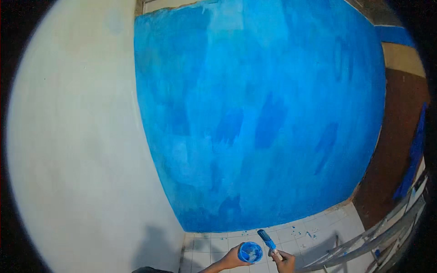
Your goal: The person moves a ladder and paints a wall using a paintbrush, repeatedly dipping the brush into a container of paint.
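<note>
My left hand point(231, 258) is wrapped round a small tub of blue paint point(251, 252), low in the view above the floor. Pale streaks mark the paint inside its blue-smeared rim. Beside it, my right hand point(285, 263) grips a paintbrush point(269, 242) by its light handle. The bristles are dark with blue paint and point up and to the left, apart from the tub. Ahead stands a wall painted blue point(273, 182), with several darker, wet-looking patches and uneven brush strokes.
A plain white wall point(82, 136) meets the blue one at the left corner. White floor tiles point(211, 245) carry blue paint spatters. At the right are a brown panel point(387, 136), a blue strip point(412, 154) and a metal ladder-like frame point(387, 232) close to my right side.
</note>
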Demonstrator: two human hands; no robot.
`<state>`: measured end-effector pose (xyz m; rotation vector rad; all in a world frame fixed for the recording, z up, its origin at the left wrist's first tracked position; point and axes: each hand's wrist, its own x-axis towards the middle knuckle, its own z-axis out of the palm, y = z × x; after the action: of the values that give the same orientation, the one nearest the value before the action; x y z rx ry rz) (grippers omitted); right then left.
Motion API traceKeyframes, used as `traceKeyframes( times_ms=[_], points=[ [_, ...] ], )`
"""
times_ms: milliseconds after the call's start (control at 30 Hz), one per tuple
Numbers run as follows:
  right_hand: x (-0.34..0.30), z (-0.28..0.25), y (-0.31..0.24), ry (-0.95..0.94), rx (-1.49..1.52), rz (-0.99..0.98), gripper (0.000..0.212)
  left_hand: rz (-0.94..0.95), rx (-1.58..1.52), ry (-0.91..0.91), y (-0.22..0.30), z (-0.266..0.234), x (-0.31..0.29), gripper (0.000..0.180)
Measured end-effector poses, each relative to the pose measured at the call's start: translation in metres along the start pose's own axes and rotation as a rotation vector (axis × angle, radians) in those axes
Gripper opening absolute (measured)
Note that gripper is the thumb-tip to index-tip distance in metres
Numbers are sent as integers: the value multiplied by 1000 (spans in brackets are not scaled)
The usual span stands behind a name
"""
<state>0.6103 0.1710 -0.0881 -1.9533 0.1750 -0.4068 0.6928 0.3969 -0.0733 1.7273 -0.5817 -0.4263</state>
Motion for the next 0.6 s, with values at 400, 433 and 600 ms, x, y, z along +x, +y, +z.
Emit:
traceKeyframes(
  times_ms=[400, 433, 600],
  points=[
    [-106, -27, 47, 405, 195, 229, 26, 188, -74, -163, 0, 49, -12, 78],
    [-115, -35, 52, 436, 125, 262, 26, 207, -3, -150, 1, 55, -9, 78],
    [-153, -85, 71, 581, -46, 280, 35, 38, -28, -284, 31, 88, -8, 75]
  ],
)
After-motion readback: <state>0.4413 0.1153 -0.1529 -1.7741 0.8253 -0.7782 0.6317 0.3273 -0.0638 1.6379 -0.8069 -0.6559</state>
